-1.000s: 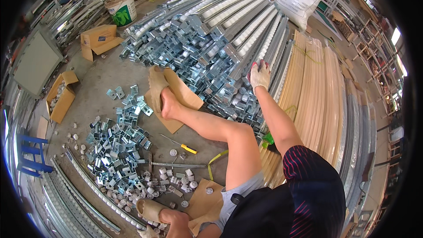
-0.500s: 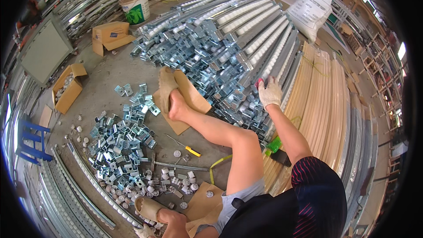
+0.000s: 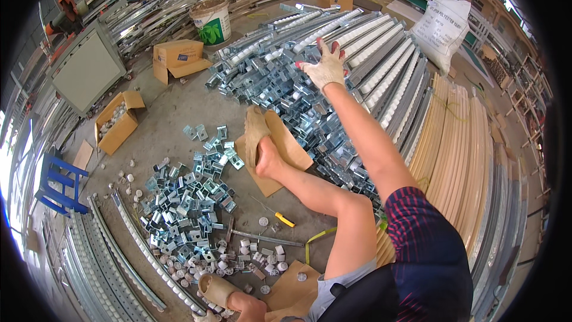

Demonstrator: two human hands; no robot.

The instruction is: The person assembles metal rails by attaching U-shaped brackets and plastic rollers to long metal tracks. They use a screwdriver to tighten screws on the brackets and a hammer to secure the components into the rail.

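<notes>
My right hand (image 3: 326, 68), in a whitish work glove with red fingertips, is raised over the heap of roller tracks (image 3: 339, 27). Its fingers are spread wide and nothing is in them. The tracks are long metal channels lined with white rollers, with many bent metal brackets (image 3: 280, 92) at their near ends. At the bottom edge only a bit of my gloved left hand (image 3: 205, 317) shows, by the end of a single roller track (image 3: 158, 250); its fingers are mostly hidden. Loose brackets (image 3: 187, 203) and small white rollers (image 3: 262, 256) lie in a pile on the floor.
A yellow-handled screwdriver (image 3: 285, 219) lies near my leg. Cardboard boxes (image 3: 179, 56), a white bucket (image 3: 211, 22) and a blue stool (image 3: 62, 185) stand to the left. Wrapped tan strips (image 3: 453, 143) lie at right, with a white sack (image 3: 441, 30) behind.
My right hand has lifted off the tracks' right side and moved left and farther out, its fingers spreading. The whole view has shifted slightly, so the scene sits more to the right and lower.
</notes>
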